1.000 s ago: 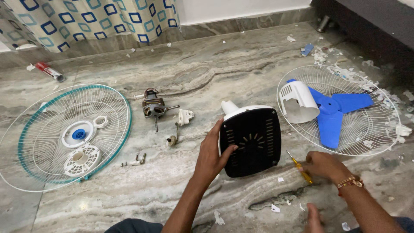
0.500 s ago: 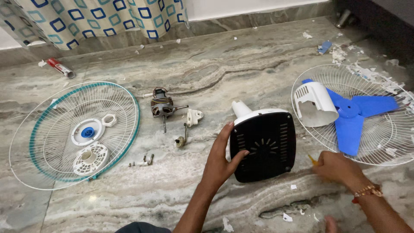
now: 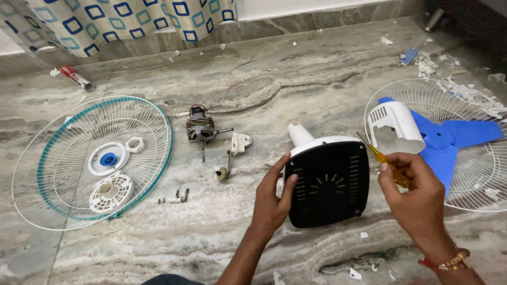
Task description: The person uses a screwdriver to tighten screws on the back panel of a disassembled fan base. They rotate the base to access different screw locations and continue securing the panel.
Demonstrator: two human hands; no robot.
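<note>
At the left of the frame a round fan guard with a teal rim [image 3: 92, 161] lies flat on the marble floor [image 3: 296, 74], with small white rings inside it. Just right of it sit a few screws [image 3: 177, 198] and the bare fan motor [image 3: 200, 128]. In the middle, the left hand [image 3: 272, 203] has its fingers spread against the side of the black fan base [image 3: 330, 184]. A moment ago this base sat lower and the right hand [image 3: 417, 198] lay near the floor. Now that hand is lifted up beside the base, fingers wrapped tight around a yellow screwdriver [image 3: 383, 161], so the tool looks ready to use. At the right, a white motor cover [image 3: 393, 126] rests on the blue fan blade [image 3: 449, 140]. The second guard [image 3: 475, 184] under them is cut off by the frame edge, and the screwdriver tip is too thin to see well.
</note>
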